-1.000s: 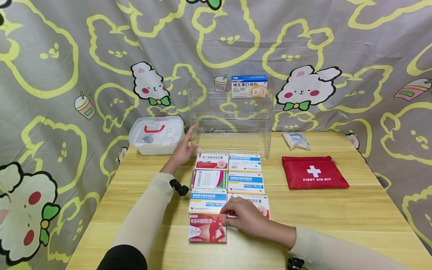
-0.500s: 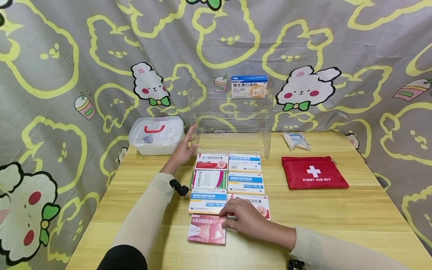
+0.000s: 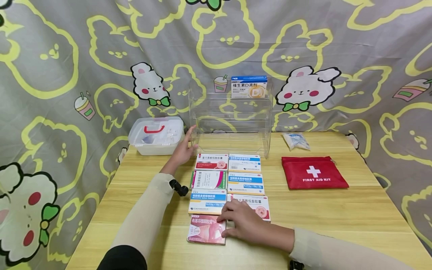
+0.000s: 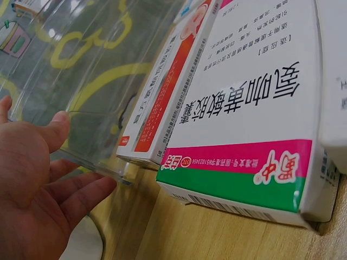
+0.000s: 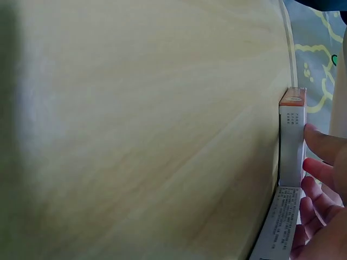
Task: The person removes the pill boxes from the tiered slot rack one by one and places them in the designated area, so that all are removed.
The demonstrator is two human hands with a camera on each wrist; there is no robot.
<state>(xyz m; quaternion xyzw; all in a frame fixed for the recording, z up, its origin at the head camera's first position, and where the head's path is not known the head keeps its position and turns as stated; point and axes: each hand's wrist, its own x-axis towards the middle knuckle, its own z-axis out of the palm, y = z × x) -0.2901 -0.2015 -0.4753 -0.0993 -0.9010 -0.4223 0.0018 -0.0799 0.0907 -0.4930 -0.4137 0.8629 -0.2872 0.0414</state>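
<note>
My left hand [image 3: 183, 150] rests against the left side of a clear tiered rack [image 3: 233, 140], its fingers extended; the left wrist view shows the thumb and fingers spread at the rack's edge. My right hand [image 3: 244, 223] touches the right edge of a pink-red ibuprofen box [image 3: 204, 228] with thumb and fingertips. That box lies flat at the front of two columns of medicine boxes. Behind it lies a blue-and-white box [image 3: 207, 200]. Partly under my right hand is a red-and-white box [image 3: 261, 210]. A green-and-magenta box [image 4: 238, 114] lies near my left hand.
A vitamin D box [image 3: 249, 88] stands on the rack's top tier. Left of the rack sits a clear lidded case [image 3: 156, 144] with a red handle. A red first aid pouch [image 3: 314, 180] and a small plastic packet [image 3: 296, 141] lie to the right.
The pink-red box has shifted slightly toward the front and left, and its surface now catches glare. My right fingers have loosened a little at its edge. The left hand has stayed at the rack.
</note>
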